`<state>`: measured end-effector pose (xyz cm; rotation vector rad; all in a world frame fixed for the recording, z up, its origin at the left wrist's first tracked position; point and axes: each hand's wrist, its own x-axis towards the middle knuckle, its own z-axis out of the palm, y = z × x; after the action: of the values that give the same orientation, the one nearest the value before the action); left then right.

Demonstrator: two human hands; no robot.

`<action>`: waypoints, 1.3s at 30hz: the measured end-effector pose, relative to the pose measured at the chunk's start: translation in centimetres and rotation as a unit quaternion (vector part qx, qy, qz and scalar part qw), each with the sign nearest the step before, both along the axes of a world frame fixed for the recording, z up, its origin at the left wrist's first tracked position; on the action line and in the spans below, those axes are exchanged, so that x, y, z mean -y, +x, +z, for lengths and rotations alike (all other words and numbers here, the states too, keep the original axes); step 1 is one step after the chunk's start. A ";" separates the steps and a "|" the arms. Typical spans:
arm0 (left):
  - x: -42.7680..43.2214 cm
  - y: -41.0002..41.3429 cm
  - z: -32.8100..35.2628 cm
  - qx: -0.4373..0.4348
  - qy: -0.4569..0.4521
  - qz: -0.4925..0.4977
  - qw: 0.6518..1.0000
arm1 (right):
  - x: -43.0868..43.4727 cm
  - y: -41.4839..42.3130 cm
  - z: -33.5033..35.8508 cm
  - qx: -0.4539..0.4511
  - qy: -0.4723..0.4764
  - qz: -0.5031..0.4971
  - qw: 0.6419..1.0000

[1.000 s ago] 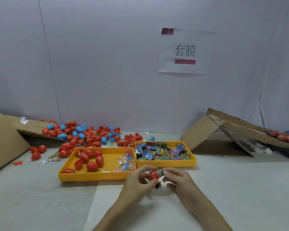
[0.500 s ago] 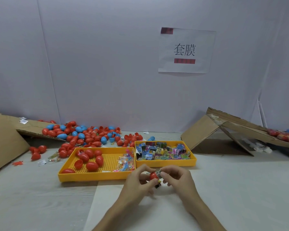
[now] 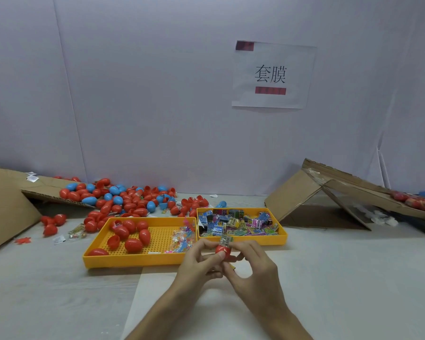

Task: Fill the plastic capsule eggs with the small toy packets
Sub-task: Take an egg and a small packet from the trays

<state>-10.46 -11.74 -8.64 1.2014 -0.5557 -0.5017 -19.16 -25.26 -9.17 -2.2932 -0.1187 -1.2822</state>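
Note:
My left hand [image 3: 198,262] grips a red capsule egg half [image 3: 222,251] just in front of the trays. A small printed toy packet [image 3: 226,239] sticks up out of the egg half, and my right hand [image 3: 253,268] pinches it with fingertips. The left yellow tray [image 3: 135,260] holds several red eggs [image 3: 133,244] and clear packets of coloured toys [image 3: 182,239]. The right yellow tray [image 3: 284,238] is full of small printed packets [image 3: 238,223].
A heap of red and blue eggs [image 3: 123,200] lies behind the left tray, partly on flattened cardboard [image 3: 44,190]. A folded cardboard ramp [image 3: 329,192] stands at the right with more eggs [image 3: 415,200] on it. A paper sign [image 3: 271,74] hangs on the wall.
Both hands have lifted slightly toward the trays. The packet now stands upright in the red egg half instead of lying beside it.

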 end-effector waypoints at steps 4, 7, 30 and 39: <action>0.1 -0.1 -0.4 0.007 -0.011 -0.033 0.999 | -0.1 -0.1 0.0 0.005 -0.023 -0.037 0.999; 0.2 -0.3 -0.3 0.001 -0.009 -0.033 0.999 | -0.2 -0.1 0.0 0.004 -0.043 -0.042 0.998; 0.6 -0.3 0.5 -0.082 0.021 -0.024 0.996 | -0.4 -0.1 0.0 0.000 -0.024 -0.059 0.998; 0.4 -0.8 0.9 -0.093 0.015 -0.057 0.994 | 0.1 0.0 -0.6 0.023 -0.064 -0.079 0.995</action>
<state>-11.28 -12.12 -7.74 1.1418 -0.4605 -0.7143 -19.14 -25.35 -9.81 -2.4228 -0.0372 -1.4462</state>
